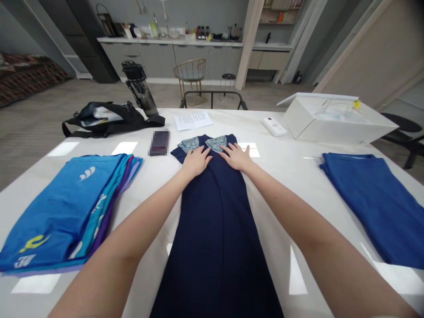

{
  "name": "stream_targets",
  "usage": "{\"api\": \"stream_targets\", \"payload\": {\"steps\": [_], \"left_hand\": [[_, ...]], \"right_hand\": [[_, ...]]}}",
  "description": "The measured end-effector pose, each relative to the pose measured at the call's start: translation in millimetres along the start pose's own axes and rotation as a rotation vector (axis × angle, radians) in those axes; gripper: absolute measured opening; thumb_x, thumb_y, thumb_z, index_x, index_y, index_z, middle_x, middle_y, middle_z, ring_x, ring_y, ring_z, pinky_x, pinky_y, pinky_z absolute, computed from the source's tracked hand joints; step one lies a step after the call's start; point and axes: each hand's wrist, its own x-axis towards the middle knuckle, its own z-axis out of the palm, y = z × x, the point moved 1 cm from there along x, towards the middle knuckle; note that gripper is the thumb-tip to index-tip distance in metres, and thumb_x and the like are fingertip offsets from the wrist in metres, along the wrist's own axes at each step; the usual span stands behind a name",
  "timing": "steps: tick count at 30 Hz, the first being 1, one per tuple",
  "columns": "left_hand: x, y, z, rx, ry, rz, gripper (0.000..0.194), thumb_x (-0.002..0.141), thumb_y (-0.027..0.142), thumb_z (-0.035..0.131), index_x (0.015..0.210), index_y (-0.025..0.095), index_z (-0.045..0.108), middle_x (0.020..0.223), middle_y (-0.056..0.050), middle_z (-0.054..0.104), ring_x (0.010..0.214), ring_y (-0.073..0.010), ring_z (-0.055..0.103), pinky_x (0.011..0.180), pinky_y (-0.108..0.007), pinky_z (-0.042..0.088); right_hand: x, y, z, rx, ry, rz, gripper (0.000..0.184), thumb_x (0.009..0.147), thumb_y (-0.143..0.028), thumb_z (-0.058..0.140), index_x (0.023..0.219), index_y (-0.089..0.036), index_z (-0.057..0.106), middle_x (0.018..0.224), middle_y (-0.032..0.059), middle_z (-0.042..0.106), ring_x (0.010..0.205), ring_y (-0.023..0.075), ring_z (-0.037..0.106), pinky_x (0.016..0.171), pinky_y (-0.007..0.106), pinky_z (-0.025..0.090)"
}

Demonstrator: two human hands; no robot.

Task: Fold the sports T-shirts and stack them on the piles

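Observation:
A long navy dress (pixel 215 238) lies flat and lengthwise on the white table (pixel 155 170), with its hem running out of view toward me. Its collar area has a patterned teal panel (pixel 202 143) on each side. My left hand (pixel 197 161) rests flat on the dress just below the left panel, holding nothing. My right hand (pixel 236 157) presses flat on the cloth below the other panel, its fingers spread. The two hands sit close together, not touching.
To the left lies a stack of folded blue garments (pixel 62 207); a folded blue cloth (pixel 374 207) lies right. Farther back are a phone (pixel 159 142), a paper sheet (pixel 193 120), a black bag (pixel 109 119), a white device (pixel 274 126) and an open white box (pixel 334 119).

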Motion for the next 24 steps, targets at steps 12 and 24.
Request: {"api": "stream_targets", "payload": {"steps": [12,24], "left_hand": [[17.9,-69.6,-20.4,0.114,0.075,-0.45,0.037,0.097,0.033,0.047,0.12,0.011,0.067,0.122,-0.025,0.068,0.124,-0.0405,0.049,0.103,-0.054,0.031],[19.2,-78.1,-27.5,0.033,0.065,-0.433,0.027,0.096,0.031,0.055,0.109,0.013,0.068,0.108,-0.022,0.072,0.117,-0.039,0.056,0.101,-0.052,0.031]], "right_hand": [[70.7,-81.6,-12.2,0.077,0.187,-0.095,0.037,0.103,-0.034,0.045,0.135,-0.028,0.062,0.136,0.016,0.057,0.128,0.0351,0.048,0.101,0.06,0.043],[131.7,-97.7,11.2,0.044,0.148,-0.195,0.027,0.1,-0.033,0.052,0.12,-0.027,0.068,0.129,0.0154,0.058,0.122,0.0347,0.048,0.099,0.059,0.04]]}}
